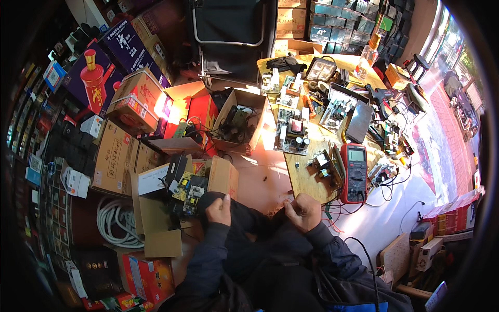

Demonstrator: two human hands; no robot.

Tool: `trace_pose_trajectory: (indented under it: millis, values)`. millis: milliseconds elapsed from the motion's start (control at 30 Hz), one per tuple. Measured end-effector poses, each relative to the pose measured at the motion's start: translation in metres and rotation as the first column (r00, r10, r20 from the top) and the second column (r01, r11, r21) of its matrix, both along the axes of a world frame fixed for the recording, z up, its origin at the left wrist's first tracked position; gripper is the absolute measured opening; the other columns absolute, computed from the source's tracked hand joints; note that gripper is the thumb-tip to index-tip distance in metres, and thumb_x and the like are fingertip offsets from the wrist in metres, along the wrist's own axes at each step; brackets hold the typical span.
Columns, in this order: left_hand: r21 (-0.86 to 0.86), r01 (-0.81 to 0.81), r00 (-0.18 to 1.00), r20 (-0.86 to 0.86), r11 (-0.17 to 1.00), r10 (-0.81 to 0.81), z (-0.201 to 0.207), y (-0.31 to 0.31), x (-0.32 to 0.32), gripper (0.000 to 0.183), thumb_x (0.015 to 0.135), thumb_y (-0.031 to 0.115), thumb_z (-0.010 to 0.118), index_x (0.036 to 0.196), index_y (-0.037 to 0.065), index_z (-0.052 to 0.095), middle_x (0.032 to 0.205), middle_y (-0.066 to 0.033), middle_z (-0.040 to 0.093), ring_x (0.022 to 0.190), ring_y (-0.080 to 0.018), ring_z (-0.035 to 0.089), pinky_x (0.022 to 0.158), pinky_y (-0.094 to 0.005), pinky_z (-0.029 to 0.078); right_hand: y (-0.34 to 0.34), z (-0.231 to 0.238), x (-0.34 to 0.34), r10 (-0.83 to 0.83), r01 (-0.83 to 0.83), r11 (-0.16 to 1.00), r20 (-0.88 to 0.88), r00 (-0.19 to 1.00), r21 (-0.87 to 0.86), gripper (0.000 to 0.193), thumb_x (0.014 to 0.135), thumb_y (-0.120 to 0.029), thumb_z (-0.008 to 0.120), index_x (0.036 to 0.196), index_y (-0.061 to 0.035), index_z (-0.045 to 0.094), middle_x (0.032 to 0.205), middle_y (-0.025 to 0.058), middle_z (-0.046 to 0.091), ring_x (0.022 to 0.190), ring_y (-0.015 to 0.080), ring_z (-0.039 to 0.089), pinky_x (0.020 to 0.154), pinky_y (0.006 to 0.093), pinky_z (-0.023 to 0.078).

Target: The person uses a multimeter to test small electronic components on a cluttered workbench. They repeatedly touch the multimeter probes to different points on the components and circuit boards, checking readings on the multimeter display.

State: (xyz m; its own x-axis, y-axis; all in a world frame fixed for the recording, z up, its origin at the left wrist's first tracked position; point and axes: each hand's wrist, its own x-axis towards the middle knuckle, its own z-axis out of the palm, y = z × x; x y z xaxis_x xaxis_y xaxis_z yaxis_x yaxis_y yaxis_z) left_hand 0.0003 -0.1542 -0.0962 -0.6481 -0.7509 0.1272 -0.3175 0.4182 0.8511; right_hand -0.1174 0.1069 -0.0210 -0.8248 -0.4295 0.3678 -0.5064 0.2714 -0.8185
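Observation:
My left hand [219, 210] is closed with the thumb uppermost, over my left knee and beside an open carton [223, 176] of circuit boards. My right hand [303, 212] is curled closed just off the near edge of the wooden table [313, 193]. What either hand holds, if anything, is hidden by the fingers. A red and grey multimeter [355, 174] stands on the table to the right of my right hand, its leads trailing below. Near the same edge lies a small power board [323, 165]. A larger circuit board [292, 131] sits farther back.
Open boxes with electronics, one a brown carton [253, 130], stand left of the table. Tools, cables and boards crowd its right side. A coil of pale hose [118, 222] lies lower left. A black folding chair [231, 41] is at the back. Stacked cartons [110, 160] line the left.

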Motion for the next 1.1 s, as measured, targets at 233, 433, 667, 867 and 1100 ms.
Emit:
trace_pose_trajectory:
  millis: [233, 433, 667, 867, 1100]
  values:
    - [-0.059, 0.103, 0.995, 0.004, 0.993, -0.103, -0.025, 0.020, -0.010, 0.058, 0.099, 0.028, 0.076, 0.064, 0.001, 0.038, 0.056, -0.0186, 0.036, 0.048, -0.0294, 0.033, 0.050, -0.0452, 0.032, -0.001, 0.005, 0.000, -0.017, 0.017, 0.999, 0.008, 1.000, 0.043, 0.026, 0.082, -0.012, 0.084, 0.070, -0.0058, 0.063, 0.067, 0.0120, 0.057, 0.058, 0.0322, 0.060, 0.054, 0.0411, 0.045]
    - [-0.008, 0.113, 0.994, -0.004, 0.994, -0.113, -0.021, 0.021, -0.015, 0.060, 0.100, 0.028, 0.076, 0.064, 0.001, 0.037, 0.055, -0.0170, 0.034, 0.049, -0.0260, 0.029, 0.049, -0.0439, 0.031, -0.004, 0.008, -0.003, -0.008, 0.008, 1.000, -0.013, 1.000, 0.023, 0.026, 0.081, -0.010, 0.084, 0.068, -0.0062, 0.062, 0.066, 0.0124, 0.057, 0.057, 0.0328, 0.060, 0.053, 0.0418, 0.045]
    - [0.072, 0.132, 0.983, -0.140, 0.989, -0.121, 0.022, 0.004, -0.087, 0.057, 0.101, 0.029, 0.075, 0.064, 0.002, 0.041, 0.057, -0.0087, 0.030, 0.055, -0.0129, 0.029, 0.050, -0.0386, 0.030, -0.002, 0.009, -0.006, 0.030, -0.030, 1.000, -0.017, 0.999, -0.008, 0.028, 0.080, -0.008, 0.085, 0.067, -0.0072, 0.061, 0.065, 0.0118, 0.057, 0.056, 0.0330, 0.060, 0.052, 0.0419, 0.045]
    - [-0.316, 0.273, 0.847, -0.369, 0.908, -0.383, 0.105, -0.066, -0.287, 0.013, 0.097, 0.011, 0.074, 0.093, 0.001, 0.067, 0.090, -0.0061, 0.062, 0.073, -0.0162, 0.057, 0.067, -0.0297, 0.048, 0.000, 0.008, -0.010, 0.060, -0.061, 0.997, -0.026, 0.998, -0.043, 0.027, 0.080, -0.007, 0.086, 0.068, -0.0088, 0.062, 0.064, 0.0106, 0.058, 0.054, 0.0318, 0.060, 0.050, 0.0416, 0.044]
    - [-0.425, 0.487, 0.866, 0.127, 0.763, -0.483, 0.088, -0.093, -0.456, 0.056, 0.082, 0.034, 0.088, 0.126, 0.004, 0.072, 0.125, -0.0191, 0.067, 0.107, -0.0372, 0.070, 0.095, -0.0435, 0.056, 0.003, 0.006, -0.015, 0.098, -0.100, 0.994, -0.030, 0.995, -0.045, 0.029, 0.077, -0.005, 0.086, 0.066, -0.0099, 0.060, 0.063, 0.0073, 0.057, 0.055, 0.0287, 0.059, 0.050, 0.0379, 0.043]
